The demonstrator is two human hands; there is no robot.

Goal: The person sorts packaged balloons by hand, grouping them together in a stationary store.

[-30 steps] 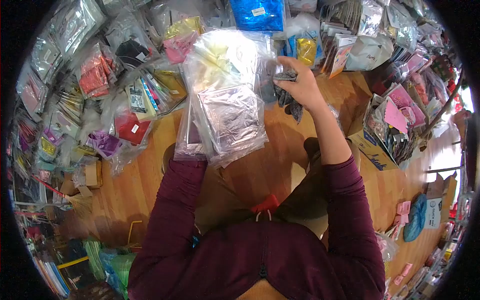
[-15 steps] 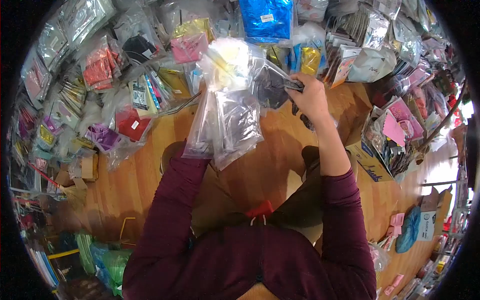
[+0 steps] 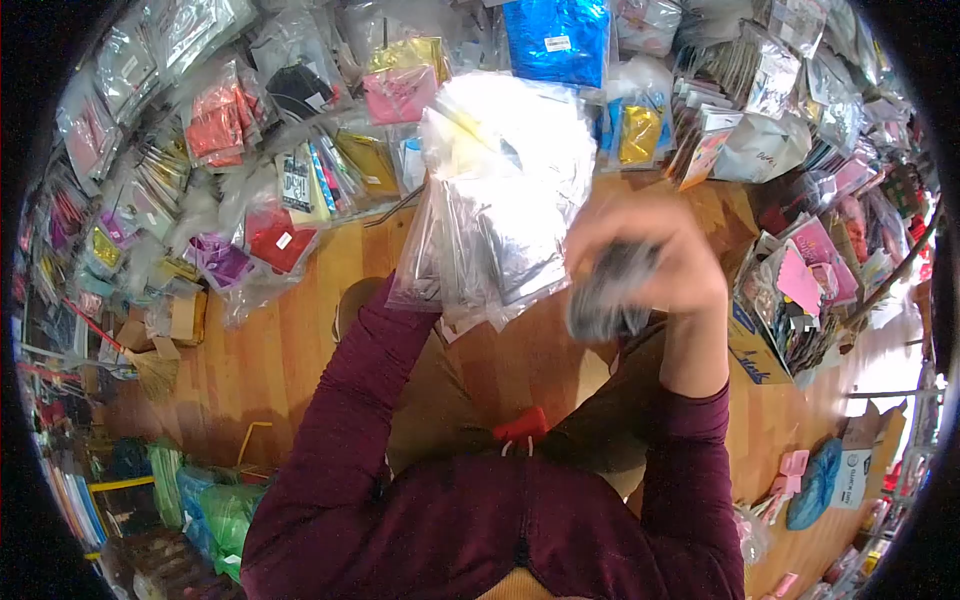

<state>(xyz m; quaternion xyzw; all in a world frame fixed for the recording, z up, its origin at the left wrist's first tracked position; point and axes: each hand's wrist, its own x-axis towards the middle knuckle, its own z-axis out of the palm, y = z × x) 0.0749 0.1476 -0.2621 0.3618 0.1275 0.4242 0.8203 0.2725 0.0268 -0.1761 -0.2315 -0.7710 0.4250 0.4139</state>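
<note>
A stack of clear plastic packets (image 3: 500, 210) hangs in front of me, washed out by glare at its upper part. My left forearm reaches up to the stack from below, and the packets hide my left hand. To the right of them, my right hand (image 3: 655, 250) is smeared by motion, its fingers curled round a dark item in clear plastic (image 3: 612, 290). What that dark item is cannot be made out.
Bagged goods lie in a wide arc ahead, among them a blue packet (image 3: 557, 42) and a red packet (image 3: 280, 240). A filled cardboard box (image 3: 755, 350) stands at right on the wooden floor (image 3: 260, 370). A broom head (image 3: 155, 372) is at left.
My right hand has moved down and slightly right, bringing the dark item away from the stack. The packets have shifted right and spread wider, with more glare on them. The view has shifted slightly.
</note>
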